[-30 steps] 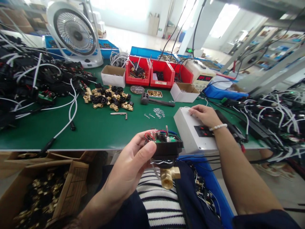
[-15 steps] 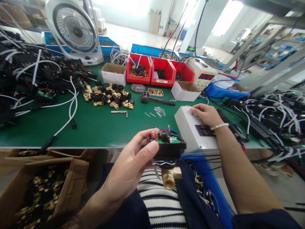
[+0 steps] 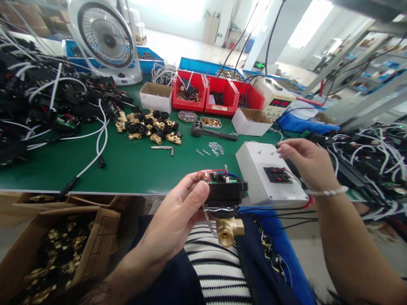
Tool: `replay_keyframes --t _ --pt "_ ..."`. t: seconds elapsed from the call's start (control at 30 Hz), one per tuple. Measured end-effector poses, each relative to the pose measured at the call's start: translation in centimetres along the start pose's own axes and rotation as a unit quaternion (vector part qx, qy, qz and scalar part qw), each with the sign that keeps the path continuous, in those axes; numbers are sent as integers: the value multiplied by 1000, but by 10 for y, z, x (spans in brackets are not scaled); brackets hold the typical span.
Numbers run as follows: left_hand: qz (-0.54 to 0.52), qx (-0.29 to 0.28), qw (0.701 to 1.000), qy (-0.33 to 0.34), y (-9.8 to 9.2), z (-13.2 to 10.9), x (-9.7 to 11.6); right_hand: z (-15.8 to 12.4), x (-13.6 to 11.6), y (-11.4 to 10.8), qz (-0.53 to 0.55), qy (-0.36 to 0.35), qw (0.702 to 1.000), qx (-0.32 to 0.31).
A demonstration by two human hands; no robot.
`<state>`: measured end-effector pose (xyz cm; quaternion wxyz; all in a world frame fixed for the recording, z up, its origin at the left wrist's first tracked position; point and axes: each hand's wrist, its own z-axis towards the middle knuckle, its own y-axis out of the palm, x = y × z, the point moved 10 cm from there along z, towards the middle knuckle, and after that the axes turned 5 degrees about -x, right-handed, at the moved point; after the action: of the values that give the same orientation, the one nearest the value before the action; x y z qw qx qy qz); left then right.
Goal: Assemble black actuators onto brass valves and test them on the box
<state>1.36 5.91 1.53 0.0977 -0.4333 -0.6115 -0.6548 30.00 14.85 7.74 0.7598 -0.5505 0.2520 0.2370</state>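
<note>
My left hand (image 3: pixel 178 216) is closed around the black housing of a motorized brass valve (image 3: pixel 226 195), held upright just off the table's front edge. Its top is uncovered, with red and blue wires and a green circuit board showing; the brass body (image 3: pixel 226 234) hangs beneath. My right hand (image 3: pixel 307 163) hovers at the far right edge of a white control box (image 3: pixel 254 169), fingertips drawn together beside a small toggle switch (image 3: pixel 272 153). Whether they touch it or pinch anything is hidden. Black-and-red spring terminals (image 3: pixel 278 175) sit on the box's top.
Brass valve bodies with black caps (image 3: pixel 149 127) lie heaped left of a black mallet (image 3: pixel 213 132). Metal clips (image 3: pixel 216 148) and a pen-like tool (image 3: pixel 163 148) lie nearer. Red bins (image 3: pixel 221 97), a fan (image 3: pixel 108 40) and a power supply (image 3: pixel 275 97) stand behind. Cabled units crowd both sides.
My right hand has shifted right across the control box, uncovering the toggle switches and terminals. My left hand still holds the valve, now tipped slightly so less of the circuit board shows.
</note>
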Motion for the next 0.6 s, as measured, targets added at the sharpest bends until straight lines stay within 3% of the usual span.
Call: replay_keyframes --t 0.07,0.13,0.23,0.3,0.43,0.6 --pt "-5 -6 1000 0 2 1 0 -31 -28 19 15 -28 993 -113" --pt "-8 -15 1000 2 3 1 -1 -73 -55 52 8 -81 957 -280" --pt "-6 -26 1000 2 4 2 -2 -124 -64 89 -8 -115 903 -414" --pt "-10 -33 999 1 4 3 -3 -141 -51 107 -41 -122 896 -425" --pt "-9 -19 1000 5 1 2 -4 -147 -8 137 -132 -132 906 -379" --pt "4 12 1000 7 -2 3 -3 -158 20 166 -134 -136 892 -410"
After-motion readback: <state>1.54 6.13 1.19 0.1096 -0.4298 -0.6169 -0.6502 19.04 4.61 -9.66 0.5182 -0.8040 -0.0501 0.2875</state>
